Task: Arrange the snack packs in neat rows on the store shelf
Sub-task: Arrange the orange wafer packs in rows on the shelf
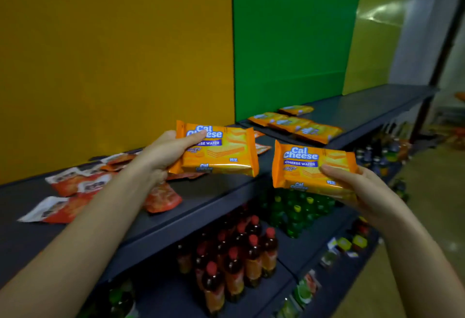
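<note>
My left hand [166, 151] grips an orange Cal Cheese wafer pack [224, 154] by its left end, held above the dark shelf [206, 192]. My right hand [362, 187] holds a second orange wafer pack [307, 169] from its right side, out in front of the shelf edge. Farther right on the shelf, several orange wafer packs [294, 124] lie flat in a loose row. Red and white snack packs [83, 184] lie scattered on the shelf's left part, partly hidden by my left forearm.
Yellow [113, 53] and green [289, 41] panels back the shelf. Below it stand red-capped bottles [234, 254] and green bottles [294, 209]. Small goods line a lower ledge [344, 244]. The aisle floor [427, 217] runs on the right.
</note>
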